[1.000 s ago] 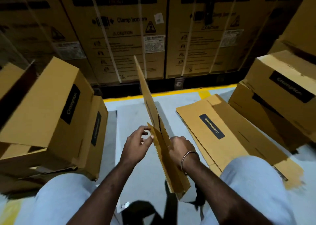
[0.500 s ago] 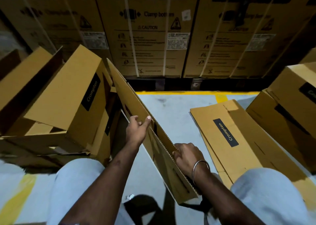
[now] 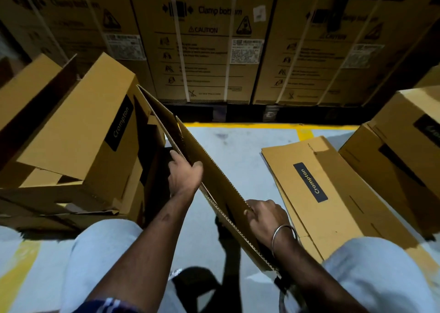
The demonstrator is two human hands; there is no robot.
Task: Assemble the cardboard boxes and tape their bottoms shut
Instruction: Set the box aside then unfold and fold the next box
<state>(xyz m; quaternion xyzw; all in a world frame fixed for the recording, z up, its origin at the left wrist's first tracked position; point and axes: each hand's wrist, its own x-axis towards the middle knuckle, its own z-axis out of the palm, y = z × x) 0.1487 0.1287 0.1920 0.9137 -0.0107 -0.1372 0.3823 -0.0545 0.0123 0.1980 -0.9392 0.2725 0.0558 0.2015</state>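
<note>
You hold a flattened box (image 3: 214,182) on edge between your knees, tilted, its long top edge running from far left down to near right. Your left hand (image 3: 184,178) grasps that top edge partway along, thumb on the near face, fingers curled over the far side. Your right hand (image 3: 266,215) grips the same edge lower down, closer to you, fingers curled over it; a metal bangle (image 3: 284,235) sits on that wrist. The box's lower end is near your right knee, the far end reaches up beside the assembled box (image 3: 78,132) on your left, which leans on other boxes stacked there. A pile of flat boxes (image 3: 333,193) lies on the grey floor (image 3: 238,146) to your right, black label up. More built boxes (image 3: 404,134) stand at far right, touching that pile. Big strapped cartons (image 3: 209,46) form the back wall behind a yellow floor line (image 3: 238,124).
</note>
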